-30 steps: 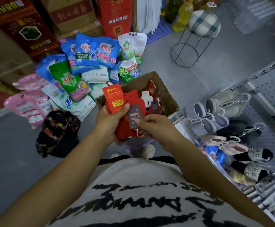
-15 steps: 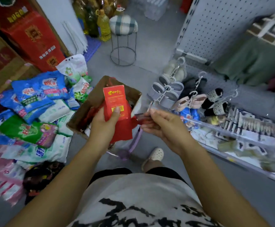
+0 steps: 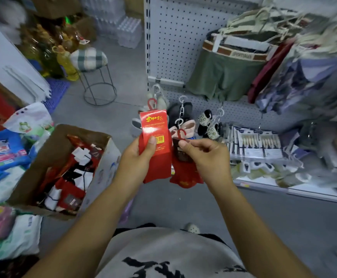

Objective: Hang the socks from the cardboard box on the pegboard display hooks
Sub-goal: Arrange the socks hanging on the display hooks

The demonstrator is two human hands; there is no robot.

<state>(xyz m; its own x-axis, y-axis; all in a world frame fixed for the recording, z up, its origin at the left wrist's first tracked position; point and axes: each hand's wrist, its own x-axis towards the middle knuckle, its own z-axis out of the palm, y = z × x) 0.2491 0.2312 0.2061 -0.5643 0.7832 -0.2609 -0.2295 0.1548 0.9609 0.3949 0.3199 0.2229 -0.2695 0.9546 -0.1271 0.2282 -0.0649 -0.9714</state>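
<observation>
You have swung from the cardboard box (image 3: 103,169) toward the pegboard (image 3: 173,37), and both hands, over the box a moment ago, now hang in front of the display. Your left hand (image 3: 137,161) grips one pair of red socks (image 3: 153,133) by its labelled card, with the thumb pressed beside the barcode. Your right hand (image 3: 205,157) pinches a second red pair (image 3: 184,175) just under its red plastic hook (image 3: 180,133). The fingers (image 3: 198,144) are closed on the dark label, so the sock hangs below them and the hook stands free above. The two pairs sit side by side, on the near side of the slippers (image 3: 209,125) that already hang low on the board. Neither pair is on a display hook yet. The box, on the floor to the left, is crowded with more packed socks (image 3: 67,177), so the job looks barely begun. Which peg will take these two cannot be told.
</observation>
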